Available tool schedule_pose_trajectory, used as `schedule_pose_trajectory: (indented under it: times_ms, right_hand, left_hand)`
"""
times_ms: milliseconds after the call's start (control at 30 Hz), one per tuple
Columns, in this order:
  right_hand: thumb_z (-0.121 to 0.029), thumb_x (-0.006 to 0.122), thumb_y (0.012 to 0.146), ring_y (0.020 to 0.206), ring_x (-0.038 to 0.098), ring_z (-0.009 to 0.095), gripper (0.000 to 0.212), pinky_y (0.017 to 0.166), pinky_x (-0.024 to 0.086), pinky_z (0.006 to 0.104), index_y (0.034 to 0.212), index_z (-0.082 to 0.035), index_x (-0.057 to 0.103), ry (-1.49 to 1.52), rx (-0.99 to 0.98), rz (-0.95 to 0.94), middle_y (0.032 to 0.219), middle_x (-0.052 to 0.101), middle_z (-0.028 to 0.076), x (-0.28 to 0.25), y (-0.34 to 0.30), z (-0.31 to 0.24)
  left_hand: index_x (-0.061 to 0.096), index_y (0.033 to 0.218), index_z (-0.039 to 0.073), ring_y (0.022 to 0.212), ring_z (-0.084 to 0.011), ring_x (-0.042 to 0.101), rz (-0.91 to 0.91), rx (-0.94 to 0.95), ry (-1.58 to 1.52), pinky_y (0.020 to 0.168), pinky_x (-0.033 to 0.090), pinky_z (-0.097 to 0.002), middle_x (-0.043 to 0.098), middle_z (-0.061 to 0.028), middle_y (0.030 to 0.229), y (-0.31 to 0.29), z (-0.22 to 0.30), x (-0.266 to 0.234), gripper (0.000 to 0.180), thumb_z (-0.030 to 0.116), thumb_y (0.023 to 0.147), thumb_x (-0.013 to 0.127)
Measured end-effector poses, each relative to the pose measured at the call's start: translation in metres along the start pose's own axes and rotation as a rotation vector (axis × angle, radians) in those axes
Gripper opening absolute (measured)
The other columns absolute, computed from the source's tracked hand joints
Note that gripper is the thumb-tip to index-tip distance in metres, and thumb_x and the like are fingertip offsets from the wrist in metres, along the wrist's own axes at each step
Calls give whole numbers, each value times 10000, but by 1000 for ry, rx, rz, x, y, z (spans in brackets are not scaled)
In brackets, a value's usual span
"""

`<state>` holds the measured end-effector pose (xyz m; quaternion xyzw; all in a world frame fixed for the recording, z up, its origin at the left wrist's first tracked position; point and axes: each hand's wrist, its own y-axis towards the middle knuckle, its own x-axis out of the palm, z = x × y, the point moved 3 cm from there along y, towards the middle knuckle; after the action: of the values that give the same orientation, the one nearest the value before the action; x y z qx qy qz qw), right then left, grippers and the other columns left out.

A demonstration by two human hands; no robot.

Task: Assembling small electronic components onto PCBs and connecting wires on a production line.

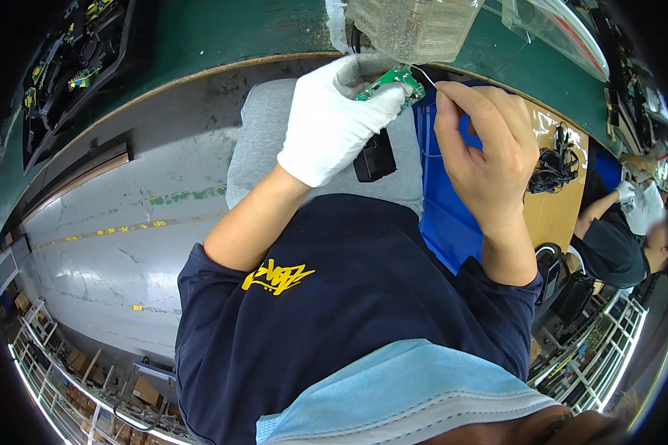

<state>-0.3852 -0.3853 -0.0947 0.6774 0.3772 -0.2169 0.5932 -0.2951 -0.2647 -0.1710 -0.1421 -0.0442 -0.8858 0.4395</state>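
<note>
My left hand (334, 119), in a white glove, grips a small green circuit board (410, 80) between thumb and fingers, just below the bench edge. A thin white wire (424, 73) runs from the board's right end toward my right hand (490, 144). That hand is bare, its thumb and forefinger pinched together at the wire's end with the other fingers curled. On my grey-clad lap, under the gloved hand, lies a black plastic housing (375, 158). Part of the board is hidden behind my gloved fingers and thumb.
A translucent plastic bin (416, 26) stands on the green bench (223, 28) just beyond the board. Black trays (89, 52) with boards lie at far left. Right of my lap are a blue bin (445, 215) and bundled black cables (554, 169). Another person (620, 237) sits at far right.
</note>
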Motion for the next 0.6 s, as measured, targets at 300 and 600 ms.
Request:
schedule_pose_trajectory:
  times_ms: [300, 600]
  right_hand:
    - [3, 732, 681, 612, 576, 207, 198, 541, 461, 300, 854, -57, 658, 67, 77, -47, 698, 585, 47, 3, -3, 1]
    - [10, 722, 699, 622, 578, 215, 181, 563, 470, 306, 860, -46, 660, 76, 28, -45, 728, 599, 59, 8, -1, 1]
  left_hand:
    - [632, 1059, -52, 837, -80, 611, 13, -12, -62, 755, 505, -231, 683, -73, 919, -1, 2, 0, 296, 69, 800, 711]
    - [623, 1064, -61, 822, -79, 608, 9, 10, -4, 739, 507, -227, 678, -71, 902, -1, 0, -1, 308, 71, 800, 712]
